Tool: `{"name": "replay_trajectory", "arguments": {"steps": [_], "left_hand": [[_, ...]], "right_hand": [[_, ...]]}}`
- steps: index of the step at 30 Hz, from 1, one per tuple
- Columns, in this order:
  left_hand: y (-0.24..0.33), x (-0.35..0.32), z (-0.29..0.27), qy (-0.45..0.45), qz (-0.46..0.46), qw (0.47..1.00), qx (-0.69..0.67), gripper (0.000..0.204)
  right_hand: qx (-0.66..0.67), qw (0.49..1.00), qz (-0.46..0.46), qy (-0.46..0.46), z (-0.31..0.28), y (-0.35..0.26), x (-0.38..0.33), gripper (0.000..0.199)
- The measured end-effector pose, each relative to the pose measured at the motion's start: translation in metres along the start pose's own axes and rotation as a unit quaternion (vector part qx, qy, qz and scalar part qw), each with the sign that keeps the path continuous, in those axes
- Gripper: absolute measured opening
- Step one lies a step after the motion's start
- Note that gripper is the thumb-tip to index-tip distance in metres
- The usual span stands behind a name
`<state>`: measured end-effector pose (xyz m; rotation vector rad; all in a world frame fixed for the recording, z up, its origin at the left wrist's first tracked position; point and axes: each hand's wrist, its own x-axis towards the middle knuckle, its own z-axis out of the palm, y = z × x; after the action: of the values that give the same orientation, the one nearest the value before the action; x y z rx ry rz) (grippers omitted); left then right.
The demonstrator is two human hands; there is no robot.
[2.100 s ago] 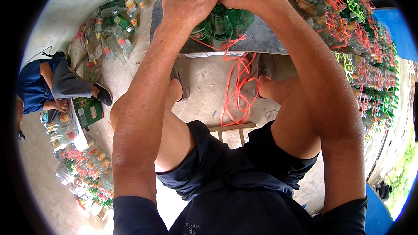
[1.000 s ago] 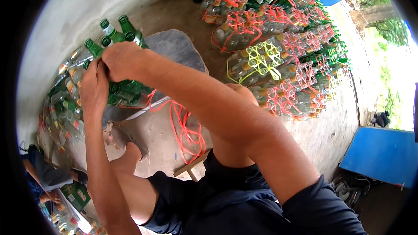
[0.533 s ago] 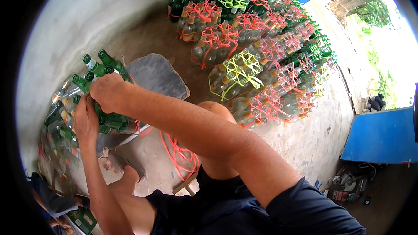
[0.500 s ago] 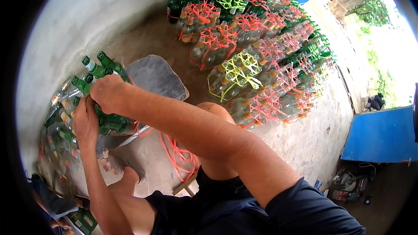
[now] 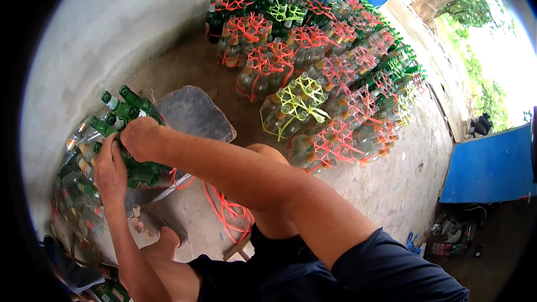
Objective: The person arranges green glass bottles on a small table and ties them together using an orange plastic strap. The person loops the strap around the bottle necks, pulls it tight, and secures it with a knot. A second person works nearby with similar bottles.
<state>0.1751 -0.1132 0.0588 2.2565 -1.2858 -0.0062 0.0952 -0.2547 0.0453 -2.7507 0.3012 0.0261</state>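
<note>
A group of green glass bottles (image 5: pixel 144 174) stands close together at the left, necks up. My right hand (image 5: pixel 141 137) is closed in a fist over the middle of the group. Against it, among the bottle necks, my left hand (image 5: pixel 111 171) has its fingers bent and pressed together, their tips partly hidden. Whatever either hand grips is hidden by the fingers. Red plastic strap (image 5: pixel 178 181) runs at the right side of the green bottles and continues to a loose tangle of red strap (image 5: pixel 230 212) on the floor.
Many bottle bundles (image 5: pixel 302 100), tied with red or yellow-green strap, cover the floor ahead. Loose bottles (image 5: pixel 84 190) lie along the left wall. A grey slab (image 5: pixel 196 113) is beyond the green bottles. Blue panels (image 5: pixel 486 165) stand at the right and far back. Another person's clothing shows lower left.
The view has shifted slightly, so the bundles appear a little lower and further left. Both hands stay together at the green bottles, with hardly any change in their grip.
</note>
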Motion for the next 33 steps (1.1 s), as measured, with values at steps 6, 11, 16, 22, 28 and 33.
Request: {"name": "replay_trajectory", "arguments": {"steps": [6, 11, 16, 22, 28, 33], "left_hand": [[0.0091, -0.0019, -0.0038, 0.004, 0.023, 1.000, 0.016, 0.031], [0.0118, -0.0036, -0.0003, 0.003, 0.015, 0.999, 0.034, 0.031], [0.0079, -0.0033, 0.0014, 0.004, 0.019, 0.998, 0.058, 0.032], [0.0101, -0.0049, 0.0016, 0.005, 0.018, 0.998, 0.062, 0.032], [0.0094, -0.0052, 0.0026, 0.011, 0.027, 0.998, 0.059, 0.031], [0.0125, -0.0050, 0.0027, 0.015, 0.034, 0.997, 0.064, 0.031]], "right_hand": [[0.011, 1.000, 0.002, 0.002, -0.0009, -0.0027, 0.0000, 0.020], [0.013, 1.000, 0.003, 0.005, 0.0013, -0.0013, 0.0003, 0.020], [0.026, 1.000, 0.004, 0.008, -0.0005, -0.0013, -0.0005, 0.020], [0.029, 1.000, 0.000, 0.005, -0.0010, -0.0018, -0.0001, 0.020], [0.033, 0.999, 0.006, 0.003, 0.0003, -0.0018, 0.0014, 0.020], [0.018, 1.000, -0.003, 0.006, 0.0056, 0.0017, 0.0043, 0.020]]}}
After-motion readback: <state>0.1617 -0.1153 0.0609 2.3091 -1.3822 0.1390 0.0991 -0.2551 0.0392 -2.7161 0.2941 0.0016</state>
